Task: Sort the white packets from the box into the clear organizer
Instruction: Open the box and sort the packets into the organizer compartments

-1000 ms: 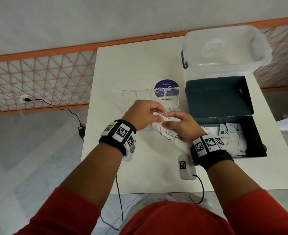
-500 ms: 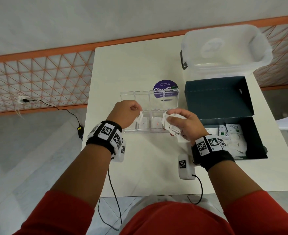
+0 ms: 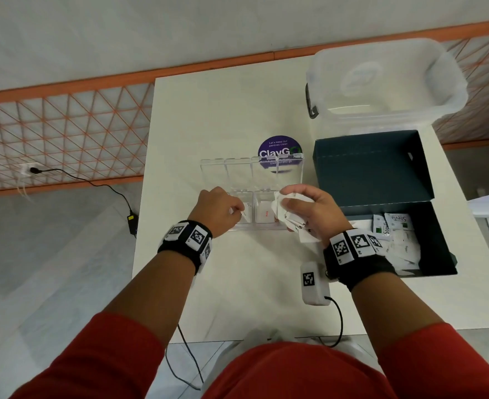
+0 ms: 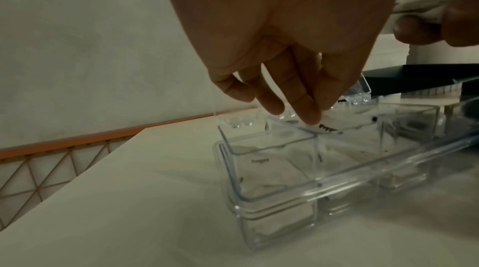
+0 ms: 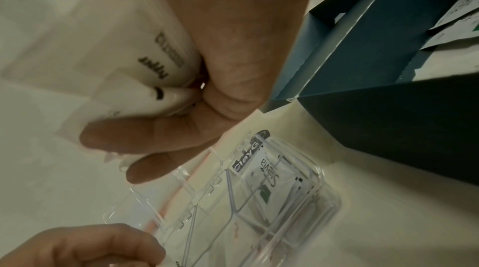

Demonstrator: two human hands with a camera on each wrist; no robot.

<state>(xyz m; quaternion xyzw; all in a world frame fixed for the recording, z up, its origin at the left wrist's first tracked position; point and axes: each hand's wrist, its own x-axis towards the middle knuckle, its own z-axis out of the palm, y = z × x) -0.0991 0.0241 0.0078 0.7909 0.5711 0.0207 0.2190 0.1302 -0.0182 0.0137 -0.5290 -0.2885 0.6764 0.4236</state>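
Lowering one packet (image 4: 327,129) into the organizer (image 3: 262,226): the left hand (image 3: 219,212) pinches it between fingertips and thumb over the left end of the tray, the packet's printed edge resting across a clear divider wall, not yet inside a cell. Exactly which cell it hangs above is hard to tell; the leftmost one or the next. Its long axis appears to run roughly along the tray's length, tilted. The right hand (image 3: 309,214) is curled round a loose bundle of packets (image 5: 124,62), held just above the right end of the tray, touching nothing else that can be seen. Supply therefore sits to the right of the left fingers, close by; the left hand is nearer the open left cells. Judgement: next move is a release straight down, so the packet must clear the divider or it will bridge two cells. Organizer: rigid clear plastic, thin upright walls, hinged lid open on the far side. Some cells already hold packets, one marked Stevia (image 5: 269,181). Packets: flat paper squares, matte, limp. Box (image 3: 427,254): dark card, lid up, right of the tray, more packets inside. Table (image 3: 223,283): smooth, off-white.
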